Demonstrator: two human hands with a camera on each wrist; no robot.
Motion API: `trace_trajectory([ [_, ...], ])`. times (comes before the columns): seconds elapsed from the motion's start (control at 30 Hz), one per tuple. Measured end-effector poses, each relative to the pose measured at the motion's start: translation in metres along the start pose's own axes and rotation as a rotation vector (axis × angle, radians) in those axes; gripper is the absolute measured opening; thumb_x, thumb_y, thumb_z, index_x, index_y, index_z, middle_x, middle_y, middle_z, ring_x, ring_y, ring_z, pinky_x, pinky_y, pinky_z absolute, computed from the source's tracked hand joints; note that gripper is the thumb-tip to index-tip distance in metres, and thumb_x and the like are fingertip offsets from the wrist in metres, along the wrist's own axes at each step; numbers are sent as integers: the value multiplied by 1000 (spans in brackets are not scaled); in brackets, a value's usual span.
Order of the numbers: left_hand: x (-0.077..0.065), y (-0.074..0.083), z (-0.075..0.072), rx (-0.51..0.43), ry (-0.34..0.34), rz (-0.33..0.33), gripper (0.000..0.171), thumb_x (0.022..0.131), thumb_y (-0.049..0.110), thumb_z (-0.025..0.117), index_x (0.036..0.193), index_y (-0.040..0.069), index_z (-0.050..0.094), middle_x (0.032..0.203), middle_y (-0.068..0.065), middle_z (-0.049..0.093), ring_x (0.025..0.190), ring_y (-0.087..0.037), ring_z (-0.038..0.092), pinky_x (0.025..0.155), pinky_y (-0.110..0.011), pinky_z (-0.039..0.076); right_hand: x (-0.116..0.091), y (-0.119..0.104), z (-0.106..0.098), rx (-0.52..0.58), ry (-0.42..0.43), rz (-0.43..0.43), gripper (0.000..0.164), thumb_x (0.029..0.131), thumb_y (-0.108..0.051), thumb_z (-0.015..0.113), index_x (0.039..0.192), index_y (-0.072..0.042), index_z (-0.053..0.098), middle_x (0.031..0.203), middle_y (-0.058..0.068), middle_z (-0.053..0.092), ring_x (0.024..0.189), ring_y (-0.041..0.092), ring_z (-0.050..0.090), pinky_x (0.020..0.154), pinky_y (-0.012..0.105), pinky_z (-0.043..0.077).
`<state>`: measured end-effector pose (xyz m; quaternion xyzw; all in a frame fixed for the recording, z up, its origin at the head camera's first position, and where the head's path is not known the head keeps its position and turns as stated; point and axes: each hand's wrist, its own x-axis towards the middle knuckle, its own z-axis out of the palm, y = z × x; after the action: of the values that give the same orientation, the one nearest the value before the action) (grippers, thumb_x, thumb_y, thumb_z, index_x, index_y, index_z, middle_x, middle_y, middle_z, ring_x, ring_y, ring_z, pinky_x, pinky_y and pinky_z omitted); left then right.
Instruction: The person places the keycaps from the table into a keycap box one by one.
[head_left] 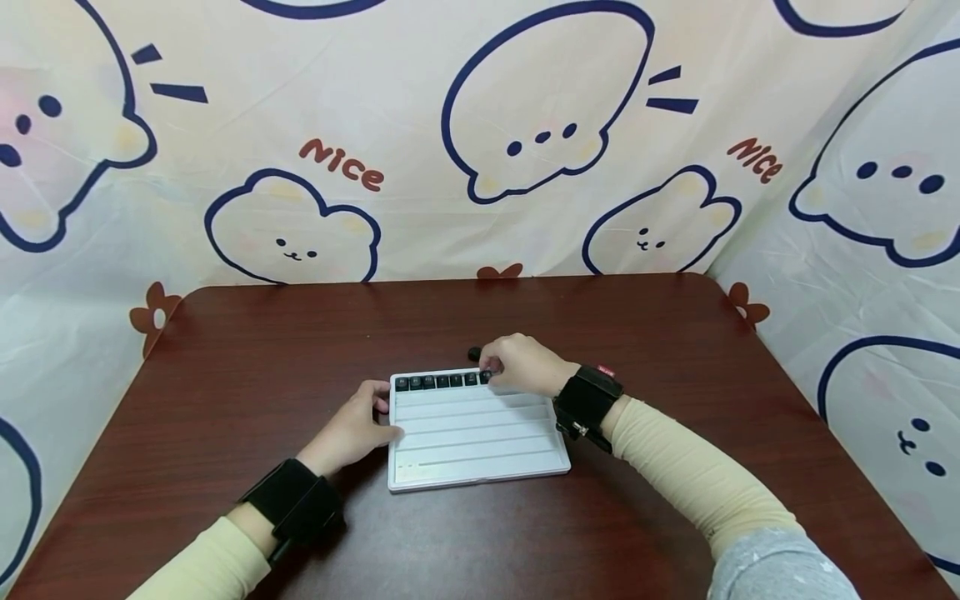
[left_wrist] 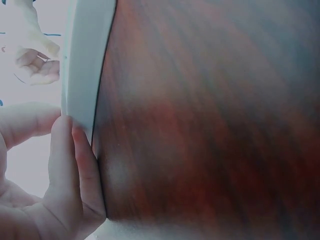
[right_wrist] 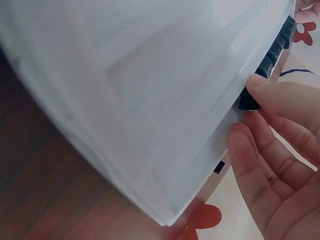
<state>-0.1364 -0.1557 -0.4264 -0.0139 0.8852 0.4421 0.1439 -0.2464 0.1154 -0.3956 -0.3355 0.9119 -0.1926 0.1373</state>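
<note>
A white tray [head_left: 480, 442] with ridged rows lies on the brown table, its top row partly lined with several black keycaps [head_left: 441, 382]. At the end of that row my right hand [head_left: 525, 364] pinches a black keycap [right_wrist: 248, 101] between thumb and fingers, right at the tray's far edge. In the right wrist view the other keycaps stand in line beyond it. My left hand [head_left: 356, 429] grips the tray's left edge, thumb on the top face and fingers at the side, as the left wrist view also shows.
A small black piece [head_left: 475, 354] lies on the table [head_left: 315, 333] just behind the tray, beside my right hand. A cartoon-printed cloth [head_left: 420, 233] hangs along the table's far and side edges. Black bands [head_left: 588, 402] wrap both wrists.
</note>
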Motion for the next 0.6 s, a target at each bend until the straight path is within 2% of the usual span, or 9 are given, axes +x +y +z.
trace_trajectory([
  [0.23, -1, 0, 1, -6, -6, 8, 70, 89, 5, 78, 145, -8, 39, 115, -17, 56, 94, -27, 53, 82, -40, 44, -4, 4, -6, -1, 9, -40, 16, 89, -1, 76, 103, -8, 77, 93, 0, 70, 87, 15, 62, 80, 30, 53],
  [0.47, -1, 2, 0, -2, -14, 2, 71, 89, 6, 78, 146, -7, 38, 116, -17, 55, 95, -27, 52, 83, -41, 44, -12, 10, -24, -3, -9, -9, 15, 90, -1, 76, 103, -8, 77, 91, 0, 69, 86, 17, 61, 78, 30, 53],
  [0.6, -2, 3, -1, -6, -18, 0, 71, 89, 6, 78, 147, -7, 38, 117, -18, 55, 95, -27, 52, 82, -40, 44, -20, 20, -35, -9, 8, 1, 17, 90, -1, 76, 107, -5, 76, 94, 2, 70, 87, 18, 62, 79, 32, 53],
])
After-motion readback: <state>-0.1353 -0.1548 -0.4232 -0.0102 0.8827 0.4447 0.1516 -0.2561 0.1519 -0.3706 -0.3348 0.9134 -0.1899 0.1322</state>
